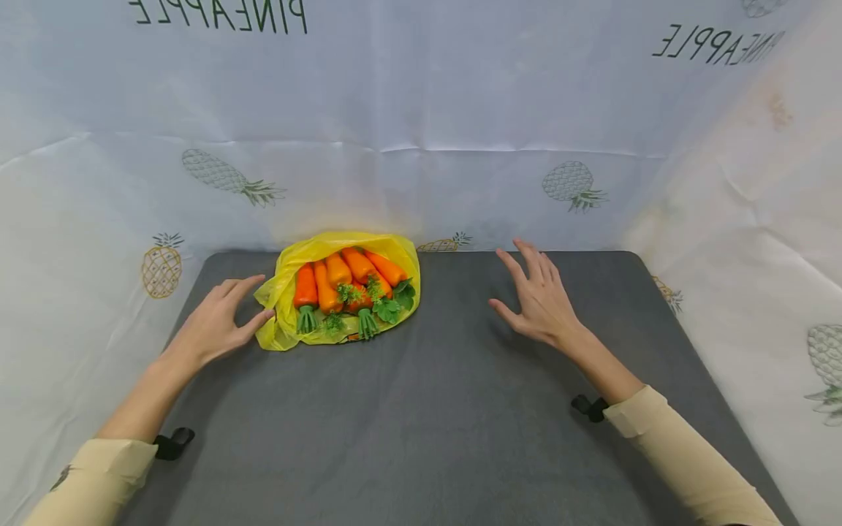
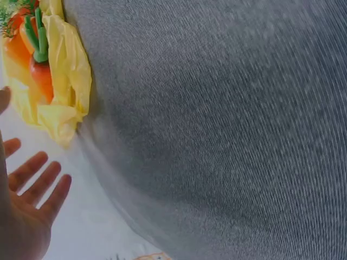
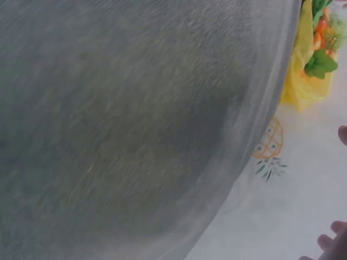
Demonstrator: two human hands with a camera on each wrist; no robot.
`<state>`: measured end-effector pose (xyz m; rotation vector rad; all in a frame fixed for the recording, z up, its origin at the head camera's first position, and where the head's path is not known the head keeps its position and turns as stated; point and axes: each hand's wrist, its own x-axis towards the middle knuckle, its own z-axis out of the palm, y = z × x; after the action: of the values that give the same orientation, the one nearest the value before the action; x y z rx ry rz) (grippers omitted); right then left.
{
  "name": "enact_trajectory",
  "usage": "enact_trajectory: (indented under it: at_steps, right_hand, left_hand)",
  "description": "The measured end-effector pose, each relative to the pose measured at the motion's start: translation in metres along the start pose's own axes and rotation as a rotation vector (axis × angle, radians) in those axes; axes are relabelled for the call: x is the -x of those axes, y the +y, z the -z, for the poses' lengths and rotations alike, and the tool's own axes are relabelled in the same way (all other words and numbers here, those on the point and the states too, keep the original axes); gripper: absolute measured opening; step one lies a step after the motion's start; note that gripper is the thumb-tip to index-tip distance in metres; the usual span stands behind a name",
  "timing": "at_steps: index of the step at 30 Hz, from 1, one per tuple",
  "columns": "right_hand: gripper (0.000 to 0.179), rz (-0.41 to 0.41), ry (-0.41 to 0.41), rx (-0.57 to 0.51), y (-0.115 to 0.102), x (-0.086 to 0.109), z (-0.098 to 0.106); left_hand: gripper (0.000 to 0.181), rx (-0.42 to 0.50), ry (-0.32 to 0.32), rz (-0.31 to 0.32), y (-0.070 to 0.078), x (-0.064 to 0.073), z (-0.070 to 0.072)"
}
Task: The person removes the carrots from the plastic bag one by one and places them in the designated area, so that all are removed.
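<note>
A yellow plastic bag (image 1: 279, 337) lies at the far edge of the grey tabletop, its mouth spread toward me. Inside show several orange carrots (image 1: 327, 292) with short green stubs, plus leafy sprigs (image 1: 388, 310). My left hand (image 1: 220, 321) hovers just left of the bag, thumb and fingers apart; in the left wrist view the hand (image 2: 32, 200) has nothing in it. Whether the thumb tip brushes the plastic, I cannot tell. Well to the right of the bag, my right hand (image 1: 539, 303) is held over the table with spread fingers and holds nothing. Only its fingertips show in the right wrist view.
The dark grey table (image 1: 408, 424) has rounded far corners. Behind it and at both sides hangs a white cloth (image 1: 454, 190) printed with pineapples and lettering. Black straps (image 1: 174, 443) stick out at both sleeve cuffs.
</note>
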<state>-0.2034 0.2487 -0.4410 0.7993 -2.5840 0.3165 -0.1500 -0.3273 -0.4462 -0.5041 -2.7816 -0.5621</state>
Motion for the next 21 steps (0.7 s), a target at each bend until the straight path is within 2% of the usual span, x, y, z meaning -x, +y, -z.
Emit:
enact_trajectory:
  at_steps: [4, 7, 10, 15, 18, 21]
  right_hand:
    - [0.091, -0.027, -0.001, -0.078, -0.007, -0.002, -0.002]
    - [0.09, -0.05, -0.008, -0.136, -0.013, -0.004, -0.004]
    - [0.089, -0.084, -0.035, -0.202, -0.02, -0.006, -0.005]
    - [0.088, -0.123, -0.07, -0.288, -0.029, -0.007, -0.006]
    - [0.086, -0.127, -0.078, -0.309, -0.032, -0.008, -0.008]
    - [0.085, -0.121, -0.078, -0.325, -0.034, -0.01, -0.008]
  left_hand:
    - [0.063, 0.056, 0.007, -0.016, -0.002, -0.002, -0.005]
    - [0.06, 0.096, -0.018, -0.011, -0.004, -0.003, -0.007]
    - [0.061, 0.15, -0.066, 0.029, -0.008, -0.001, -0.008]
    - [0.062, 0.27, -0.14, 0.147, -0.016, 0.005, -0.01]
    - [0.061, 0.324, -0.152, 0.2, -0.021, 0.008, -0.012]
    - [0.059, 0.388, -0.146, 0.216, -0.024, 0.01, -0.014]
